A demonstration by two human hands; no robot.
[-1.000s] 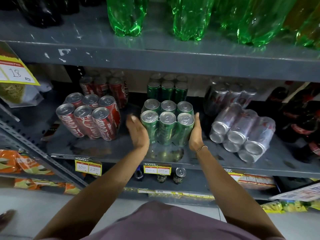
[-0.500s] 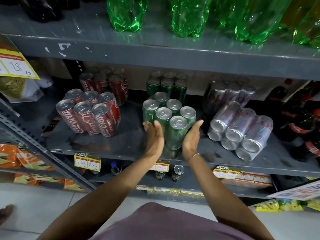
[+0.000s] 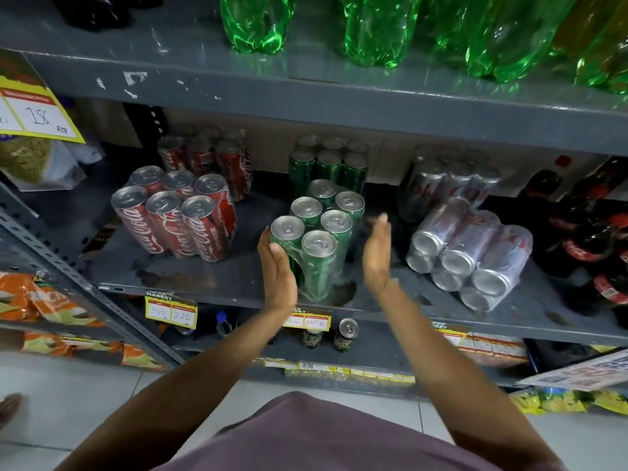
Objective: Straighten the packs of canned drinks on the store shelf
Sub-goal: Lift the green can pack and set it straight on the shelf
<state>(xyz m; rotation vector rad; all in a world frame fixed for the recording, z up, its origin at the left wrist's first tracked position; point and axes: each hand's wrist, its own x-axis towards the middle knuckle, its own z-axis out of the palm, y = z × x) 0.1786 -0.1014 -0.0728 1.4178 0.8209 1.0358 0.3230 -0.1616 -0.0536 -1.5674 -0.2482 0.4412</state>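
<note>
A shrink-wrapped pack of green cans [image 3: 319, 239] stands near the front edge of the grey shelf [image 3: 204, 277], turned at a diagonal. My left hand [image 3: 278, 270] grips its front left corner can, thumb on the front. My right hand [image 3: 377, 253] hovers just right of the pack, fingers apart, not touching it. A red cola pack [image 3: 176, 219] leans to the left of it. Right of it, a silver can pack [image 3: 472, 256] lies tipped on its side. More green [image 3: 328, 164], red [image 3: 204, 154] and silver [image 3: 448, 178] packs stand behind.
Green plastic bottles [image 3: 370, 25] stand on the shelf above. Dark cola bottles [image 3: 591, 232] crowd the right end. Yellow price tags [image 3: 171, 312] hang on the shelf lip, loose cans [image 3: 346, 334] stand on the shelf below, and snack bags [image 3: 51, 300] fill the left rack.
The green pack has been turned from square to diagonal and slid toward the front edge. My right hand has come off it and moved right; my left hand stays on the corner.
</note>
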